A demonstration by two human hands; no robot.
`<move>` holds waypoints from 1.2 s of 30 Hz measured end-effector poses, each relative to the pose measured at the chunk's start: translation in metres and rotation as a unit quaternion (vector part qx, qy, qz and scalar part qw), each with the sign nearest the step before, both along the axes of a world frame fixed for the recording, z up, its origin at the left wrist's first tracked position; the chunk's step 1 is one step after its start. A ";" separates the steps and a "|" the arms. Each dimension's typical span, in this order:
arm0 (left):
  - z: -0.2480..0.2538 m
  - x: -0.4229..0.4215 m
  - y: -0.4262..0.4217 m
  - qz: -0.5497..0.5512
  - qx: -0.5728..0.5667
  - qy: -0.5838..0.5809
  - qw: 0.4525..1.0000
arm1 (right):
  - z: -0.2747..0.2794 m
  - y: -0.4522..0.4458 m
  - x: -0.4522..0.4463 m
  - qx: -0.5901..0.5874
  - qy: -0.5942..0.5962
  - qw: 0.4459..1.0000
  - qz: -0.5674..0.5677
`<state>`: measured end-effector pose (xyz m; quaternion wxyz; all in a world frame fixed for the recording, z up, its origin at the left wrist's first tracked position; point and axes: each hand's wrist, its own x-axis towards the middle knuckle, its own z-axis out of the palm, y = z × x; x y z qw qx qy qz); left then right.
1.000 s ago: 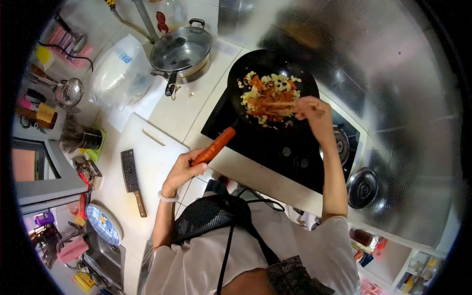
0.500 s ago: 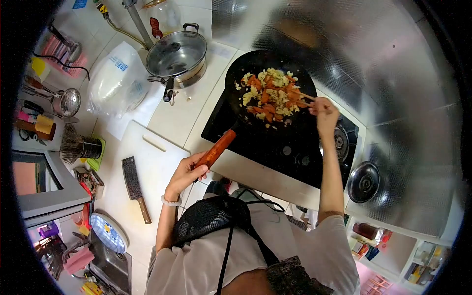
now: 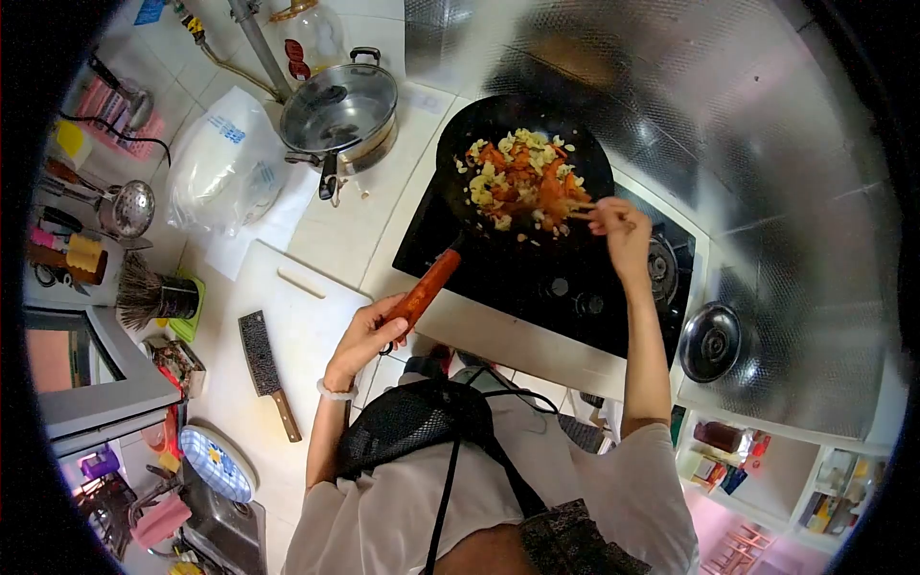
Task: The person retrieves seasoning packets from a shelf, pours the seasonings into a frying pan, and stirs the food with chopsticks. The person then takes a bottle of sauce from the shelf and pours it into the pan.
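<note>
A black wok (image 3: 468, 129) rests on the dark glass stove (image 3: 517, 273), with pale yellow and orange pieces of food (image 3: 522, 177) spread inside. My left hand (image 3: 369, 335) is wrapped round the wok's reddish wooden handle (image 3: 428, 287). At the wok's right edge, my right hand (image 3: 621, 230) is closed on light wooden chopsticks (image 3: 581, 208). Their tips reach into the food and are blurred.
A cleaver (image 3: 259, 355) lies on the white cutting board (image 3: 311, 311) at left. Behind it are a glass-lidded pot (image 3: 374, 149) and a plastic bag (image 3: 216, 168). A black lid (image 3: 711, 342) sits right of the stove; a sink (image 3: 225, 527) is lower left.
The chopsticks and my right hand have moved within the wok's right side, and the food has shifted. My left hand still holds the handle. The whole view has shifted slightly.
</note>
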<state>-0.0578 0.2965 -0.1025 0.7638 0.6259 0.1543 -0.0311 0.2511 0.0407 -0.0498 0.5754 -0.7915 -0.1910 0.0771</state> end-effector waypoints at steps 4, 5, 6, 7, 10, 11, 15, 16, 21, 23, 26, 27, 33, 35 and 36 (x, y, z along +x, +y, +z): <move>-0.007 -0.003 0.000 0.006 0.016 -0.011 1.000 | 0.010 -0.015 0.019 0.121 -0.026 0.990 -0.074; -0.008 -0.004 0.000 0.005 0.017 -0.012 1.000 | 0.012 -0.013 0.019 0.085 -0.048 0.991 -0.096; -0.009 -0.005 -0.001 0.008 0.015 -0.012 1.000 | 0.008 -0.010 0.018 0.085 -0.049 0.990 -0.097; -0.009 -0.006 -0.001 0.012 0.013 -0.012 1.000 | -0.002 -0.006 0.018 0.060 -0.054 0.993 -0.088; -0.012 -0.008 0.000 0.011 0.012 -0.005 1.000 | -0.024 0.010 0.007 0.030 -0.062 0.997 -0.015; -0.011 -0.008 0.001 0.008 0.013 -0.006 1.000 | -0.016 0.017 -0.002 0.049 -0.032 0.998 -0.019; 0.002 -0.010 0.006 -0.001 0.029 0.016 0.999 | 0.018 0.013 -0.018 0.100 0.002 0.993 -0.063; 0.005 -0.009 0.006 0.003 0.025 0.028 0.999 | 0.030 0.008 -0.022 0.091 -0.005 0.993 -0.079; 0.000 -0.008 0.017 0.014 0.044 0.006 0.999 | 0.082 -0.003 -0.070 0.126 -0.052 0.984 -0.116; 0.000 -0.005 0.025 0.019 0.041 0.004 0.999 | 0.084 -0.001 -0.088 0.161 -0.112 0.972 -0.132; 0.011 0.001 0.032 0.005 0.034 0.001 0.999 | 0.046 0.007 -0.081 0.161 -0.148 0.970 -0.106; 0.012 0.004 0.035 0.007 0.040 0.000 0.999 | 0.036 0.008 -0.081 0.132 -0.103 0.980 -0.104; 0.056 0.005 0.033 0.096 0.183 -0.039 0.978 | 0.067 0.013 -0.106 0.065 -0.531 0.833 -0.143; 0.076 0.004 0.024 0.120 0.215 -0.047 0.968 | 0.047 0.014 -0.099 0.043 -0.308 0.947 -0.085; 0.082 0.003 0.019 0.132 0.219 -0.063 0.965 | 0.036 0.010 -0.097 -0.031 -0.267 0.960 -0.084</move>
